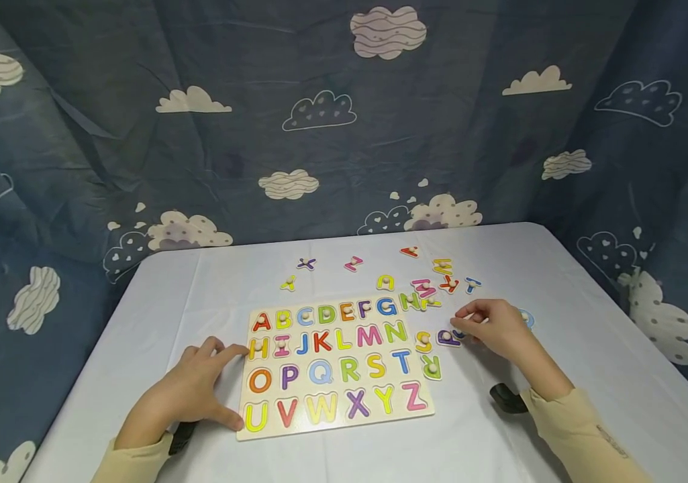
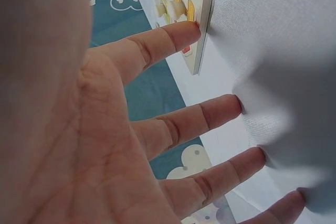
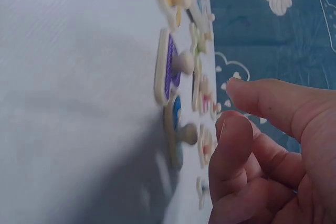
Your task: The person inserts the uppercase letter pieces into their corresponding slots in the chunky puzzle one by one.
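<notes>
A wooden alphabet puzzle board (image 1: 277, 396) lies on the table. Knobbed letters A to I sit in its upper rows; the other letter spaces show no knobs. My left hand (image 1: 189, 386) spreads along the board's left side, its index fingertip (image 2: 189, 31) touching the edge and its thumb at the lower corner; the other fingertips rest on the cloth. To the right of the board, my right hand (image 1: 497, 329) hovers with bent fingers and a gap between thumb (image 3: 252, 95) and index finger. Just below it are a blue letter piece (image 3: 176, 129) and a purple letter P (image 3: 167, 66), both knobbed.
A yellow S (image 1: 423, 342), a green R (image 1: 431, 367) and a green N (image 1: 408, 302) lie along the board's right side. Several more letters, including a purple X (image 1: 306, 263), are scattered behind. A light-blue piece (image 1: 527, 318) is partly hidden by the right hand.
</notes>
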A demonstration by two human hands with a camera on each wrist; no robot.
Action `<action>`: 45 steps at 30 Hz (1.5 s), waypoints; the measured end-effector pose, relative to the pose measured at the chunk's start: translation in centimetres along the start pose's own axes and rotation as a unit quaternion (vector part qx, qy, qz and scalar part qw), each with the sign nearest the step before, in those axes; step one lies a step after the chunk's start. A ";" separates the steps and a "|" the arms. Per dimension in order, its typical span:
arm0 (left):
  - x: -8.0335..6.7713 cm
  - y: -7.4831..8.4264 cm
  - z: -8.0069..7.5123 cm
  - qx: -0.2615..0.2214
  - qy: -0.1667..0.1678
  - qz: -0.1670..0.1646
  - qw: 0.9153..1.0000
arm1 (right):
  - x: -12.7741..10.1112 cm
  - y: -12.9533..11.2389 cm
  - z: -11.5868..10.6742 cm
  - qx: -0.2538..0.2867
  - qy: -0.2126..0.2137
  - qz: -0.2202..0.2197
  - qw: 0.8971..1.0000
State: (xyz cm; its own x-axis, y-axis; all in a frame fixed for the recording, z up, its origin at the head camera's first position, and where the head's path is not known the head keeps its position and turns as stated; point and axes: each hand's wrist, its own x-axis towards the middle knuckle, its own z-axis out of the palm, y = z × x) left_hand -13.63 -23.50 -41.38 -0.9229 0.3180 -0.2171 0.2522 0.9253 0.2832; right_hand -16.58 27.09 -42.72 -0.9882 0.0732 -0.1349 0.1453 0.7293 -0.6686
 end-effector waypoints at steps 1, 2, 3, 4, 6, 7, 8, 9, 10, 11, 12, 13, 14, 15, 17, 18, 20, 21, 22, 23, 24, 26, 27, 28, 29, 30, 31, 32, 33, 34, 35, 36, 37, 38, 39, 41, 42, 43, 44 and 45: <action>0.0 0.0 0.0 0.001 0.001 0.000 1.000 | -0.1 0.2 -0.1 0.000 0.001 0.002 1.000; -0.1 -0.1 0.0 0.001 0.002 0.000 1.000 | -0.2 0.5 -0.2 -0.001 0.002 0.005 1.000; -0.1 -0.1 0.1 0.001 0.003 0.000 1.000 | -0.3 0.6 -0.2 -0.002 0.003 0.008 1.000; -0.1 -0.2 0.1 0.001 0.003 -0.001 1.000 | -0.4 0.8 -0.2 -0.003 0.004 0.011 1.000; -0.2 -0.2 0.1 0.000 0.003 -0.002 1.000 | -0.5 1.1 -0.1 -0.007 0.007 0.012 1.000; -0.3 -0.2 0.1 -0.001 0.004 -0.003 1.000 | -0.5 1.2 0.0 -0.010 0.010 0.012 1.000; -0.3 -0.3 0.1 -0.001 0.004 -0.003 1.000 | -0.5 1.3 0.1 -0.011 0.012 0.015 1.000; -0.4 -0.3 0.1 -0.002 0.004 -0.004 1.000 | -0.5 1.4 0.1 -0.011 0.014 0.015 1.000; -0.4 -0.3 0.1 -0.002 0.004 -0.004 1.000 | -0.5 1.5 0.3 -0.011 0.016 0.018 1.000; -0.4 -0.3 0.1 -0.003 0.005 -0.003 1.000 | -0.5 1.6 0.4 -0.010 0.017 0.019 1.000; -0.5 -0.3 0.1 -0.003 0.005 -0.003 1.000 | -0.5 1.7 0.5 -0.010 0.019 0.021 1.000; -0.5 -0.3 0.1 -0.003 0.005 -0.003 1.000 | -0.5 1.7 0.6 -0.011 0.019 0.023 1.000; -0.5 -0.3 0.1 -0.004 0.005 -0.002 1.000 | -0.6 1.8 0.7 -0.011 0.019 0.026 0.999; -0.6 -0.3 0.1 -0.004 0.004 -0.002 1.000 | -0.6 1.8 0.8 -0.013 0.019 0.029 0.999; -0.6 -0.3 0.2 -0.005 0.003 -0.002 1.000 | -0.5 2.0 0.9 -0.017 0.020 0.033 0.999; -0.6 -0.3 0.2 -0.006 0.003 -0.001 1.000 | -0.5 2.0 1.0 -0.021 0.020 0.034 0.999; -0.6 -0.3 0.2 -0.007 0.003 -0.001 1.000 | -0.5 2.1 1.1 -0.027 0.021 0.039 0.999; -0.6 -0.4 0.2 -0.007 0.004 0.000 1.000 | -0.5 2.2 1.1 -0.029 0.022 0.039 0.999; -0.6 -0.4 0.2 -0.007 0.005 0.001 1.000 | -0.5 2.2 1.1 -0.030 0.022 0.041 0.998; -0.7 -0.3 0.2 -0.008 0.006 0.001 1.000 | -0.5 2.1 1.1 -0.031 0.022 0.041 0.998; -0.7 -0.3 0.2 -0.008 0.007 0.002 1.000 | -0.5 2.1 1.1 -0.032 0.022 0.043 0.998; -0.8 -0.3 0.1 -0.009 0.008 0.002 1.000 | -0.4 2.0 1.0 -0.034 0.021 0.044 0.998; -0.8 -0.3 0.1 -0.009 0.008 0.002 1.000 | -0.3 1.9 0.9 -0.034 0.021 0.045 0.998; -0.8 -0.3 0.1 -0.009 0.007 0.001 1.000 | -0.2 1.8 0.9 -0.036 0.020 0.045 0.998; -0.8 -0.3 0.1 -0.009 0.007 0.000 1.000 | -0.1 1.8 0.9 -0.038 0.019 0.044 0.998; -0.8 -0.3 0.0 -0.008 0.006 0.000 1.000 | 0.0 1.7 0.9 -0.040 0.019 0.042 0.998; -0.7 -0.2 0.0 -0.008 0.006 0.000 1.000 | 0.1 1.6 0.8 -0.042 0.020 0.040 0.998; -0.7 -0.2 0.0 -0.007 0.006 0.000 1.000 | 0.3 1.6 0.8 -0.043 0.022 0.038 0.998; -0.6 -0.2 0.0 -0.007 0.007 0.002 1.000 | 0.4 1.4 0.8 -0.044 0.023 0.036 0.998; -0.6 -0.2 0.0 -0.007 0.007 0.003 1.000 | 0.6 1.3 0.7 -0.045 0.025 0.032 0.998; -0.5 -0.1 0.0 -0.007 0.008 0.003 1.000 | 0.7 1.1 0.7 -0.046 0.027 0.030 0.998; -0.5 -0.1 0.0 -0.008 0.008 0.006 1.000 | 0.9 0.8 0.7 -0.045 0.028 0.027 0.998; -0.4 -0.1 0.0 -0.008 0.008 0.007 1.000 | 1.0 0.5 0.7 -0.043 0.028 0.024 0.998; -0.3 0.0 0.0 -0.008 0.007 0.008 1.000 | 1.2 0.2 0.7 -0.042 0.028 0.019 0.999; -0.3 0.0 0.0 -0.008 0.006 0.008 1.000 | 1.3 -0.3 0.7 -0.040 0.026 0.014 0.999; -0.2 -0.1 -0.1 -0.008 0.005 0.009 1.000 | 1.5 -1.2 0.9 -0.036 0.020 0.004 0.999; -0.1 -0.1 -0.1 -0.008 0.004 0.010 1.000 | 1.6 -1.7 1.1 -0.036 0.018 -0.004 0.999; -0.1 -0.1 -0.1 -0.007 0.004 0.009 1.000 | 1.7 -2.2 1.4 -0.035 0.015 -0.009 0.999; -0.1 -0.1 -0.1 -0.008 0.004 0.009 1.000 | 1.8 -2.6 1.7 -0.035 0.012 -0.014 0.999; -0.1 -0.2 -0.1 -0.009 0.004 0.010 1.000 | 1.9 -3.1 2.0 -0.036 0.009 -0.019 0.999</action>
State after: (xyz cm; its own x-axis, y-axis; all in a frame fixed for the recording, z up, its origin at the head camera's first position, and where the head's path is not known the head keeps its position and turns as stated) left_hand -13.65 -23.70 -41.29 -0.9200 0.3344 -0.2046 0.2651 0.9152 0.3036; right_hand -18.81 23.60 -42.32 -0.9937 0.0570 -0.0968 0.1049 0.7793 -0.6179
